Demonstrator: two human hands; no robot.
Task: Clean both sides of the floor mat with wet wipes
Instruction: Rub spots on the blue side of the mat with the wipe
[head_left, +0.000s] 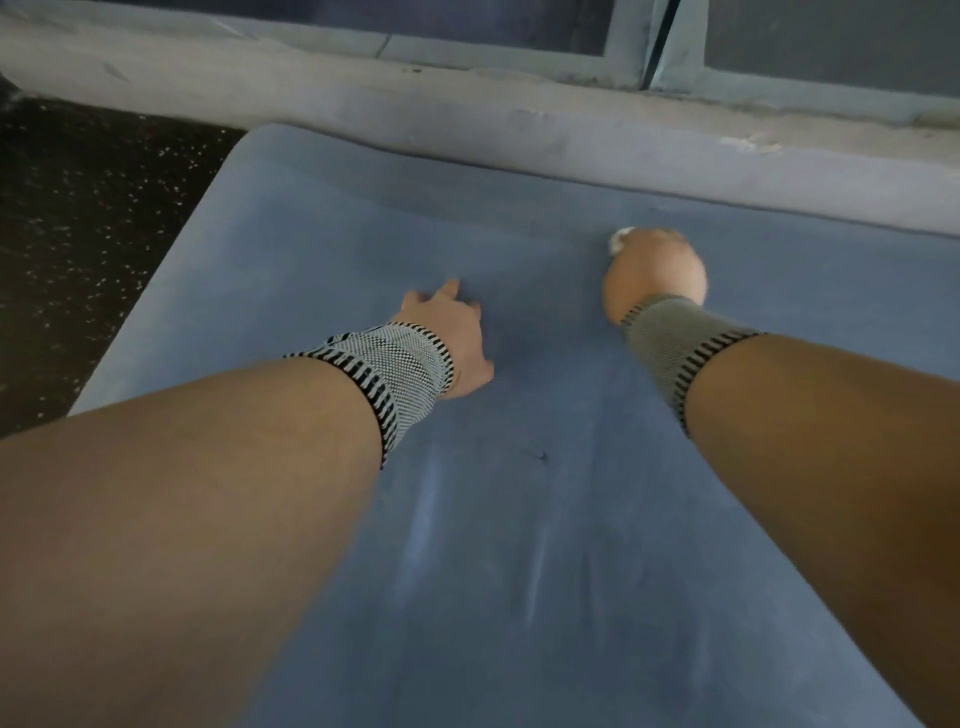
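Note:
A blue floor mat (322, 244) lies flat on the floor and fills most of the view, its far edge against a concrete ledge. My left hand (449, 338) rests on the mat near its middle, fingers spread and pressing down. My right hand (654, 273) is further out on the mat, fingers curled round a white wet wipe (619, 241); only a small bunched corner of the wipe shows past the knuckles. Both wrists wear knitted grey bands with black stripes. Pale streaks mark the mat's near part.
A grey concrete ledge (467, 119) runs along the mat's far edge, with a window frame (631, 47) above it. Dark speckled floor (88, 218) lies to the left of the mat.

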